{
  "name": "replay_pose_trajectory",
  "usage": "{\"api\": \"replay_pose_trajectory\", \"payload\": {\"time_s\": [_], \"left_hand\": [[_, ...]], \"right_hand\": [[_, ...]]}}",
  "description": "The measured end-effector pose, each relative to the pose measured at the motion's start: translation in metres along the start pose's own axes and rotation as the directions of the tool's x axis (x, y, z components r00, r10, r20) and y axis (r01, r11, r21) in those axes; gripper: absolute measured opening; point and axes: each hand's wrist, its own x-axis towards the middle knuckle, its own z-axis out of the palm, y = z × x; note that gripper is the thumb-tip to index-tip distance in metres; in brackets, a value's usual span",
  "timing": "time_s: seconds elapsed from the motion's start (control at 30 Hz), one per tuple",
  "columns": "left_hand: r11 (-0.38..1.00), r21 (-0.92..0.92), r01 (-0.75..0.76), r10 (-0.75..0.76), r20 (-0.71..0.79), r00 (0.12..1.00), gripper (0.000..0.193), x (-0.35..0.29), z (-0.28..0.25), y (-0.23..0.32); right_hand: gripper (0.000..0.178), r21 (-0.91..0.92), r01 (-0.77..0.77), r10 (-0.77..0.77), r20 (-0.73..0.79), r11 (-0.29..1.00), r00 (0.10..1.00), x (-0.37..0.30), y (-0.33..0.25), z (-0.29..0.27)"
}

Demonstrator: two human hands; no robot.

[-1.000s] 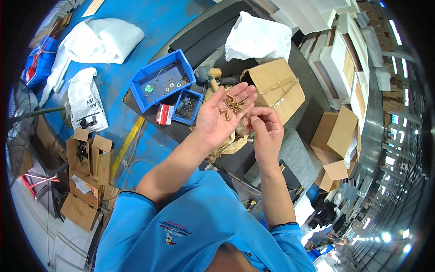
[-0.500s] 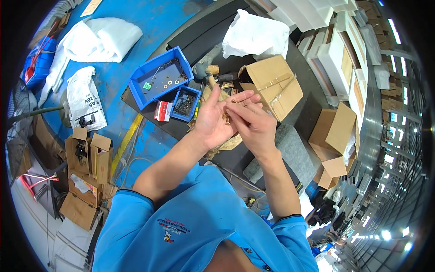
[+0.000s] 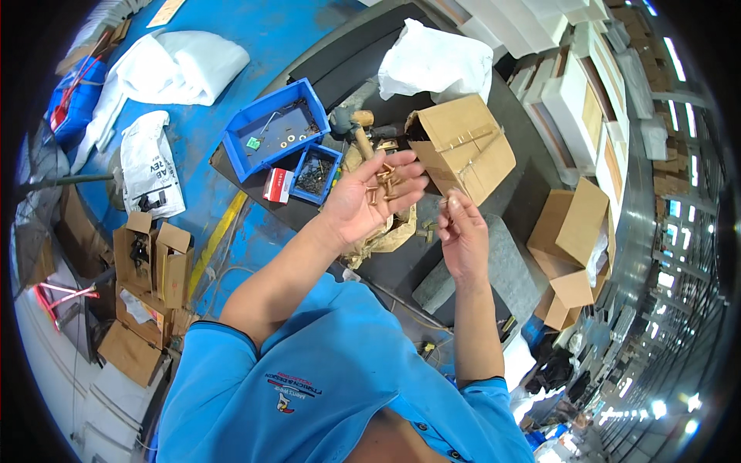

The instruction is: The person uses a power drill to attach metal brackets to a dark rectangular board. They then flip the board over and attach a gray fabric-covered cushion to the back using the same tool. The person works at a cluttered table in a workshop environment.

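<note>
Seemingly against spilling, brass screws point(image 3: 390, 185) are cradled in the open left hand point(image 3: 356, 202); the right hand point(image 3: 465, 238) is pinched, contents unclear.

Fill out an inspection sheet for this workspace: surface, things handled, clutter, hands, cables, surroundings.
Surface: dark tabletop, partly covered.
Things handled: brass-coloured screws on the left palm.
Clutter: blue bins, mallet-like tool, cardboard box, white bag.
Hands: left hand open, palm up; right hand curled beside it, any grip unclear.
Cables: thin cord-like line on the floor.
Surroundings: blue floor, yellow stripe, open carton at right.
</note>
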Motion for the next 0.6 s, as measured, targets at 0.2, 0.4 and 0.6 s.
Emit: {"api": "replay_pose_trajectory", "payload": {"time_s": [0.2, 0.4, 0.6], "left_hand": [[0.999, 0.037, 0.02, -0.022, 0.066, 0.998, 0.034, -0.053, -0.085, -0.026], [0.973, 0.003, -0.231, 0.227, -0.205, 0.952, 0.031, -0.187, -0.123, -0.084], [0.887, -0.051, -0.46, 0.446, -0.17, 0.879, 0.031, -0.299, -0.191, -0.185]], "right_hand": [[0.026, -0.08, -0.06, 0.076, 0.214, 0.995, 0.974, -0.02, 0.027, -0.02], [0.026, -0.036, -0.381, 0.348, 0.492, 0.924, 0.798, -0.039, 0.063, -0.012], [0.027, -0.328, -0.524, 0.603, 0.591, 0.786, 0.536, -0.095, 0.133, 0.016]]}}
